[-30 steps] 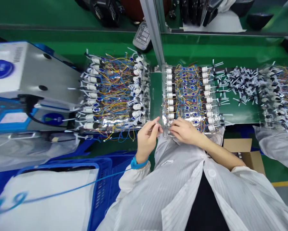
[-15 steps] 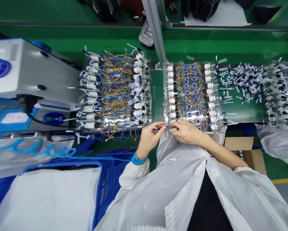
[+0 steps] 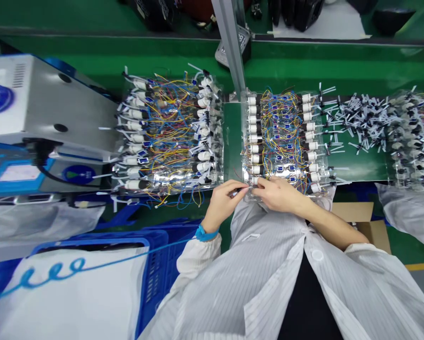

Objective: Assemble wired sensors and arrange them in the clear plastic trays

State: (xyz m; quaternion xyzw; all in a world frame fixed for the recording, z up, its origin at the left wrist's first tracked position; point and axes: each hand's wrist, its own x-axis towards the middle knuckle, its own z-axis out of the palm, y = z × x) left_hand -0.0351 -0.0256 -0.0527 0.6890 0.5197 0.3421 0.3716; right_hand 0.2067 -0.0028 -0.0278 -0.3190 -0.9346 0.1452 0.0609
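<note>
A clear plastic tray (image 3: 244,156) in front of me holds rows of white cylindrical parts with thin yellow, blue and red wires and small blue boards. At its near left corner, my left hand (image 3: 223,204) has thumb and finger pinched together; a small dark piece shows between them, too small to name. My right hand (image 3: 281,194) lies over the tray's near edge, its fingers bent and closed by the nearest white cylindrical part (image 3: 255,181). What those fingertips grip is hidden. The two hands' fingertips nearly meet. A blue wrist strap (image 3: 205,233) circles my left wrist.
Another filled tray (image 3: 219,141) is on the left, beside a grey machine (image 3: 73,113). White zip ties (image 3: 366,118) lie heaped at right, before a third tray (image 3: 392,160). A metal post (image 3: 229,42) rises behind. Below are a blue crate (image 3: 155,274) and a cardboard box (image 3: 378,233).
My left hand has shifted slightly right, its fingertips closer to the right hand's. The right hand's fingers have moved a little. The coiled blue cord has swung lower, over the crate.
</note>
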